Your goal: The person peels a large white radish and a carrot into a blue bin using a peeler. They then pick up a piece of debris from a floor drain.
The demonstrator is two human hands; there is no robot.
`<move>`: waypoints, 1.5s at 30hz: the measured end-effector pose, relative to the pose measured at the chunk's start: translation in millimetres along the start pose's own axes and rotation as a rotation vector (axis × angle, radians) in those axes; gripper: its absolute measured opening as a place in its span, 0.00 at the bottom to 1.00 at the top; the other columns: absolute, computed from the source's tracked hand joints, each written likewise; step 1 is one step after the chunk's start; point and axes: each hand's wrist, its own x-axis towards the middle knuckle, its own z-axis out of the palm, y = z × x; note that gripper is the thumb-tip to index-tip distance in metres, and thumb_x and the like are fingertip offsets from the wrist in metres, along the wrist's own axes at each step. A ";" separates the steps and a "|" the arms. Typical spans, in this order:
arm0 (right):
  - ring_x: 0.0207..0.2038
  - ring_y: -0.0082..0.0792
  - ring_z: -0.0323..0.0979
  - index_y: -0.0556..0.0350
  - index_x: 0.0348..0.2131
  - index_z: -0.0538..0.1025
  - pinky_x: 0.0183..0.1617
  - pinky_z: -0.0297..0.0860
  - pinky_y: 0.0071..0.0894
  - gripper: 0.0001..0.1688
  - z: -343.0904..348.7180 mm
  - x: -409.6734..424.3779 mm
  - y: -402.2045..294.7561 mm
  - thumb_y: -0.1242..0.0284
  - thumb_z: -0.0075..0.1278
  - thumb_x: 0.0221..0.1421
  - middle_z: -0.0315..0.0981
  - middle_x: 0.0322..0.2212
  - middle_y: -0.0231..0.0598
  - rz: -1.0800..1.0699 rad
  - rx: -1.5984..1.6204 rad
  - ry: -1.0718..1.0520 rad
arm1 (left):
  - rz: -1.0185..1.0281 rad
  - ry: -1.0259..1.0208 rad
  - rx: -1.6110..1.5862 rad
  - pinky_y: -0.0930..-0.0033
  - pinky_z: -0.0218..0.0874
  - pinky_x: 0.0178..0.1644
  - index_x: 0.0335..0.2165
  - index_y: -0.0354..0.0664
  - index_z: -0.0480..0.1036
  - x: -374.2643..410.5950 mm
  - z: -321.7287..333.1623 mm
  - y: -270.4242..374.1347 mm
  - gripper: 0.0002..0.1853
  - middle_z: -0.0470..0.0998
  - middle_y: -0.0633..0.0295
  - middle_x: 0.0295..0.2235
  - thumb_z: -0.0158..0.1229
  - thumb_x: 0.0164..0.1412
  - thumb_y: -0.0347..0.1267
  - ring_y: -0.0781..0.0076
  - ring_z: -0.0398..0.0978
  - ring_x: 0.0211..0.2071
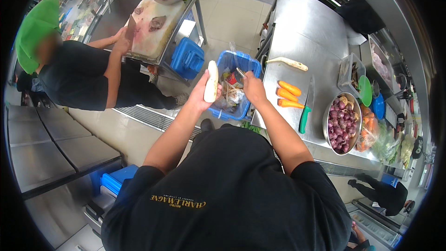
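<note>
My left hand (198, 92) holds a pale, peeled-looking white radish (211, 83) lengthwise over a blue waste bin (251, 63). A few brownish marks show near its lower end. In my right hand (254, 89) is a small metal peeler-like tool (240, 72), its handle mostly hidden by my fingers; it is apart from the radish. Pale peelings (228, 90) and wrappers lie inside the bin. On the steel table to the right are another white radish (291, 63), three peeled carrots (289, 94) and a knife with a green handle (305, 119).
A metal bowl of red onions (339, 122) stands on the steel table (303, 31), beside bagged carrots (367, 129). At left, a co-worker in a green cap (38, 31) holds a cleaver (131, 31) at a cutting board (146, 47) with meat. A blue lidded bin (188, 57) stands nearby.
</note>
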 end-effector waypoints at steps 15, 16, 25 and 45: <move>0.31 0.63 0.78 0.55 0.37 0.71 0.35 0.71 0.61 0.14 -30.4 -73.8 -87.0 0.63 0.46 0.73 0.79 0.26 0.54 -0.419 -0.020 -0.156 | 0.185 0.099 -0.001 0.57 0.74 0.36 0.50 0.44 0.70 13.1 -5.5 -11.9 0.19 0.78 0.57 0.33 0.45 0.80 0.47 0.60 0.78 0.32; 0.31 0.63 0.78 0.54 0.37 0.71 0.35 0.72 0.61 0.14 -32.0 -72.7 -87.1 0.63 0.45 0.73 0.79 0.26 0.54 -0.437 -0.061 -0.169 | 0.184 0.076 0.006 0.57 0.74 0.36 0.49 0.44 0.70 12.7 -6.1 -13.1 0.19 0.78 0.57 0.33 0.45 0.80 0.47 0.61 0.78 0.32; 0.32 0.64 0.79 0.55 0.45 0.75 0.38 0.72 0.59 0.16 -2.7 -53.3 -79.9 0.62 0.44 0.73 0.80 0.27 0.56 -0.381 0.057 -0.185 | 0.206 -0.076 0.061 0.64 0.72 0.31 0.50 0.45 0.71 -11.3 -1.4 -6.7 0.20 0.79 0.59 0.32 0.45 0.79 0.48 0.67 0.79 0.30; 0.54 0.51 0.82 0.59 0.45 0.86 0.56 0.78 0.48 0.17 25.4 72.6 19.5 0.71 0.54 0.61 0.82 0.51 0.55 0.073 -0.668 -0.455 | -0.077 -0.045 0.244 0.66 0.65 0.26 0.45 0.41 0.69 -36.5 -17.8 -9.3 0.21 0.76 0.57 0.29 0.44 0.77 0.49 0.67 0.71 0.22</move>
